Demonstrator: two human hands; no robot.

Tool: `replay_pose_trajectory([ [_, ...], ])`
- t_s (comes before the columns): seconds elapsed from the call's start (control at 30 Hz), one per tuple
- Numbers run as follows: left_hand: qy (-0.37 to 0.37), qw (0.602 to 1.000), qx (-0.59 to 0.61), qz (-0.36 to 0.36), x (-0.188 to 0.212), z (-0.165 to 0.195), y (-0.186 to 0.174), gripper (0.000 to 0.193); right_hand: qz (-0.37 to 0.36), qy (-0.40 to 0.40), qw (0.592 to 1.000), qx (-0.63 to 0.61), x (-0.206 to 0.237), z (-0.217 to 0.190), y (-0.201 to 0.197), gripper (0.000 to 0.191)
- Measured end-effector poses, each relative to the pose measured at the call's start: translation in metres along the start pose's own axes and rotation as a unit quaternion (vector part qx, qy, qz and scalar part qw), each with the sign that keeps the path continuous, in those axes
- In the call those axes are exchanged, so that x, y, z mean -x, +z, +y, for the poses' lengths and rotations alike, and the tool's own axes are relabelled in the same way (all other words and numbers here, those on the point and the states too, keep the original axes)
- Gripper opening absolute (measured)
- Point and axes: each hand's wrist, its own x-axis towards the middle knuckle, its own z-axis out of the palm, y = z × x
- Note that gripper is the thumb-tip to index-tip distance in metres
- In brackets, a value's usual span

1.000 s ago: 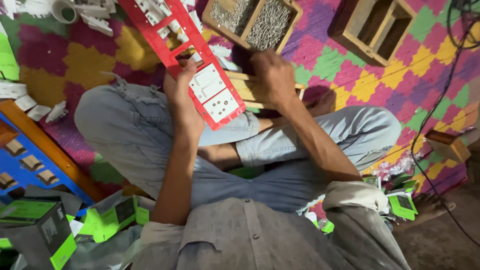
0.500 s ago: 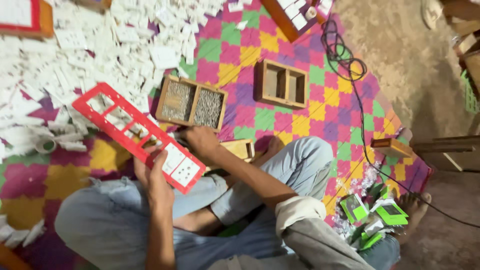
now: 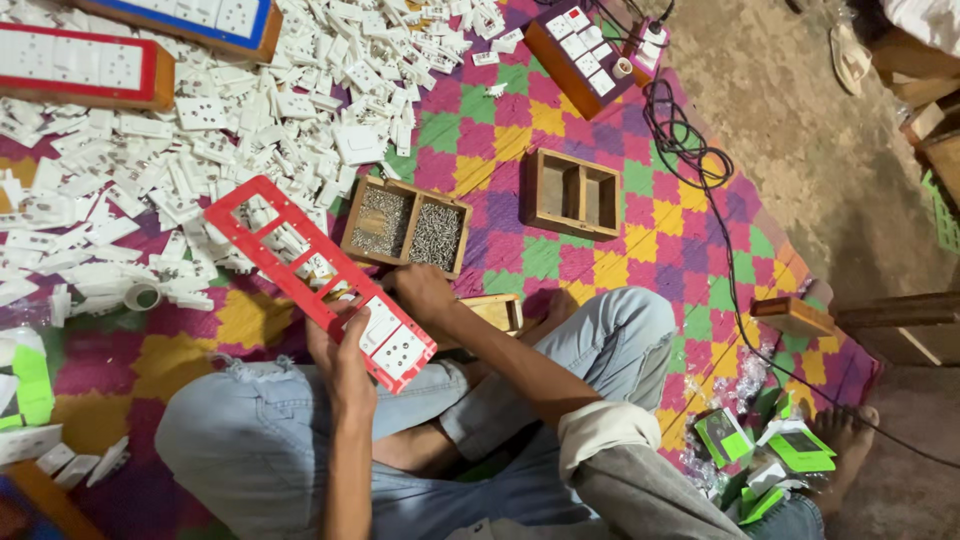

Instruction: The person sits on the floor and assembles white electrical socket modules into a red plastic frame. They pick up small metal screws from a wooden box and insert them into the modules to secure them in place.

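Head view, left hand (image 3: 340,365) partly hiding red frame (image 3: 318,282)

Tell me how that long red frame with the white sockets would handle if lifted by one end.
The red frame looks like thin plastic with open cut-outs, so probably light and a bit bendy along its length. The left hand and right hand grip the end holding white sockets; that end is likely heavier.
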Motion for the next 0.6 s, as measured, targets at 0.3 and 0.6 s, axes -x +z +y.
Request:
replay_pose_trajectory([
  [0.3,0.013,1.000,0.018,-0.017,-0.002,-0.006,0.002,0.032,-0.052,-0.004,0.998,0.037,-0.003,-0.006,-0.007,0.018],
  [0.6,0.002,0.999,0.044,-0.019,-0.005,-0.005,0.000,0.032,0.003,-0.014,0.998,0.060,0.002,-0.004,0.006,0.024],
])
